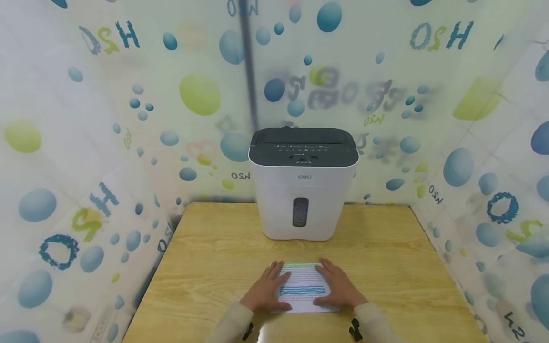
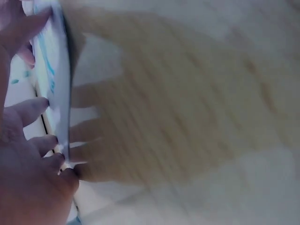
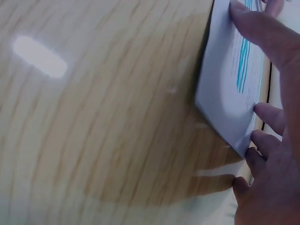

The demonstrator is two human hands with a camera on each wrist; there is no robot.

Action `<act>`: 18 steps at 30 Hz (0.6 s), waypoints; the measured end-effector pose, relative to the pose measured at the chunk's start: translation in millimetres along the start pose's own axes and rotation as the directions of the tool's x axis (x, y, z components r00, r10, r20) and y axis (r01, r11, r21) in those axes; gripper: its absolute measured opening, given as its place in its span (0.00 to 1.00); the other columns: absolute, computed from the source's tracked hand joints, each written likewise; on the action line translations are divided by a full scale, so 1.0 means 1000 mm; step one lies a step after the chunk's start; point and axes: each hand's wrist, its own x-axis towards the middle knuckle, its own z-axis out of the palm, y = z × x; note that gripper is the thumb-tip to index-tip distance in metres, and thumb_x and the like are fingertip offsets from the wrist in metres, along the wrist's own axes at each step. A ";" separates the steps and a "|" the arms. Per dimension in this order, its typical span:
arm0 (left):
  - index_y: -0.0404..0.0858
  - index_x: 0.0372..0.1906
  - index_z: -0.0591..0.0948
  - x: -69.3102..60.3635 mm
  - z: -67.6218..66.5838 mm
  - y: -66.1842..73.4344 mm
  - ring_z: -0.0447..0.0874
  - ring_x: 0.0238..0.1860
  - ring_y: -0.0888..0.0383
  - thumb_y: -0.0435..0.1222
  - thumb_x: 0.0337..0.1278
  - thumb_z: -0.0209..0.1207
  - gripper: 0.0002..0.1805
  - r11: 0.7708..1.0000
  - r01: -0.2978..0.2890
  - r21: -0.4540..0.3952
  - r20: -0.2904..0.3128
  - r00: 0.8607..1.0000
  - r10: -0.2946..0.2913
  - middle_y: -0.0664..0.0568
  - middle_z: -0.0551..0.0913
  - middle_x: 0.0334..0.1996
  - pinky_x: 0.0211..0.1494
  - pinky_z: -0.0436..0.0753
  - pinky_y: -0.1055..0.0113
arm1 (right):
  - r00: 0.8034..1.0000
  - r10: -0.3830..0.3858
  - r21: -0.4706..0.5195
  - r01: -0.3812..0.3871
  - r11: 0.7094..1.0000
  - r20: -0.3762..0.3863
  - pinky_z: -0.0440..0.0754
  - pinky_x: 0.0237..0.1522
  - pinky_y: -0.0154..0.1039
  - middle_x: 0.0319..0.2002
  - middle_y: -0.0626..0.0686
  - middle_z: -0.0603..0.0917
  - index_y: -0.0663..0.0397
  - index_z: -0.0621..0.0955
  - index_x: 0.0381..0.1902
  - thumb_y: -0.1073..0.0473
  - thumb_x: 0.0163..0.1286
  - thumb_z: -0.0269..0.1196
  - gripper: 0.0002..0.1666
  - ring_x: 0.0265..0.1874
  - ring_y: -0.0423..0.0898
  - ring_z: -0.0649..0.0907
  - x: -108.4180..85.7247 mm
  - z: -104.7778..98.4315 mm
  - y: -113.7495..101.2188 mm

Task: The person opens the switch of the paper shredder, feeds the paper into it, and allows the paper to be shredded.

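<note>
A white sheet of paper [image 1: 302, 302] with printed lines of text and wavy blue marker strokes lies near the front of the table. My left hand [image 1: 265, 289] rests at its left side, thumb over the near part and fingers spread along the edge. On the right side my right hand [image 1: 340, 288] mirrors this, its thumb on the paper and its fingers at the edge. In the left wrist view the paper [image 2: 58, 89] appears edge-on beside the fingertips. The right wrist view shows a near corner of the paper [image 3: 218, 93] with the thumb over it.
A white paper shredder [image 1: 279, 200] with a dark top and a small front window stands at the back of the wooden table [image 1: 206, 247]. Patterned sheeting [image 1: 197, 143] with blue and green dots encloses the table at the back and both sides.
</note>
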 end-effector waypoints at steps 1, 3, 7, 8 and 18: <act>0.51 0.79 0.65 0.000 0.000 0.000 0.48 0.83 0.41 0.67 0.45 0.71 0.56 1.000 -0.004 0.006 0.004 1.000 0.004 0.44 0.50 0.83 0.77 0.68 0.44 | 1.000 0.005 -0.002 -0.005 1.000 0.003 0.57 0.76 0.69 0.80 0.65 0.58 0.59 0.68 0.75 0.31 0.49 0.78 0.64 0.80 0.66 0.58 0.000 0.000 0.000; 0.51 0.80 0.64 -0.001 0.002 -0.001 0.47 0.83 0.41 0.69 0.44 0.70 0.57 1.000 -0.012 0.013 0.007 1.000 0.012 0.44 0.49 0.84 0.77 0.67 0.44 | 1.000 0.015 0.004 -0.015 1.000 0.004 0.57 0.76 0.69 0.81 0.64 0.57 0.58 0.68 0.76 0.31 0.49 0.78 0.64 0.80 0.65 0.57 0.001 0.001 0.001; 0.50 0.79 0.64 -0.001 0.001 -0.002 0.47 0.83 0.40 0.68 0.43 0.71 0.57 0.999 -0.017 -0.027 -0.006 1.000 0.017 0.43 0.50 0.84 0.77 0.66 0.42 | 1.000 0.022 0.029 -0.022 0.999 -0.001 0.55 0.76 0.70 0.81 0.63 0.56 0.58 0.67 0.76 0.31 0.49 0.78 0.64 0.80 0.65 0.56 0.001 0.001 0.001; 0.50 0.79 0.65 -0.001 0.000 -0.002 0.47 0.83 0.40 0.68 0.43 0.71 0.57 0.999 -0.017 -0.031 -0.010 1.000 0.017 0.43 0.50 0.83 0.77 0.66 0.42 | 1.000 0.023 0.034 -0.023 0.999 -0.002 0.55 0.76 0.70 0.81 0.63 0.56 0.58 0.67 0.76 0.31 0.49 0.78 0.64 0.80 0.65 0.56 0.001 0.000 0.001; 0.47 0.77 0.68 -0.004 -0.002 -0.001 0.49 0.82 0.37 0.64 0.41 0.75 0.57 0.997 -0.035 -0.070 -0.037 0.999 0.032 0.41 0.53 0.83 0.77 0.65 0.39 | 0.997 0.066 0.046 -0.068 0.997 0.035 0.52 0.78 0.69 0.82 0.61 0.54 0.55 0.67 0.77 0.33 0.55 0.75 0.59 0.81 0.64 0.53 -0.001 0.006 0.000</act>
